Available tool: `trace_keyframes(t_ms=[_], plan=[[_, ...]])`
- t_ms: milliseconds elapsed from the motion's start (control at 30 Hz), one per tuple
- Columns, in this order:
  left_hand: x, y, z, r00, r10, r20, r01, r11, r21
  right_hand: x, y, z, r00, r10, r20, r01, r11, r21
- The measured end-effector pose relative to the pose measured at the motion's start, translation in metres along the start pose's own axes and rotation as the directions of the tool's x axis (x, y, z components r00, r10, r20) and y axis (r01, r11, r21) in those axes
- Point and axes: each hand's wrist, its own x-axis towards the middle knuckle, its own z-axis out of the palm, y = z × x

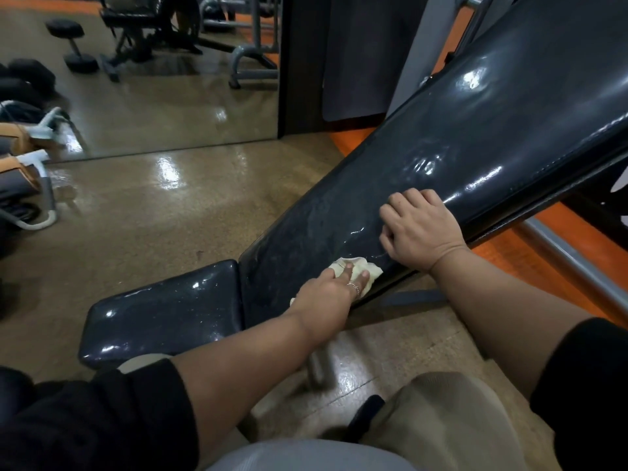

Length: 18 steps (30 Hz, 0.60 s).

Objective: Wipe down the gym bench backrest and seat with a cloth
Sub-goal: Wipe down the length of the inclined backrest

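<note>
My left hand (328,288) presses a pale cloth (356,271) with fingers spread flat onto the lower end of the backrest (458,147), whose long axis climbs from frame centre to the upper right. My right hand (419,229) curls over its near edge. The seat (163,317) lies lower left, end-on to the backrest.
</note>
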Motion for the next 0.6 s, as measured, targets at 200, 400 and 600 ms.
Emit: trace_keyframes(t_ms=[200,400,600], plan=[[-0.001,-0.001,0.006,0.997,-0.072,-0.01,0.07,0.993,-0.097,0.003,-0.01,-0.004,0.988,0.123,0.096,-0.122,0.992,-0.012],[-0.013,-0.02,0.024,0.997,-0.063,-0.043,0.056,0.987,-0.153,0.008,-0.012,0.005,0.989,-0.15,0.016,0.149,0.988,0.031],[-0.011,-0.021,0.044,0.993,-0.003,-0.121,-0.018,0.985,-0.169,0.001,-0.013,0.021,0.974,-0.191,-0.121,0.192,0.981,-0.001]])
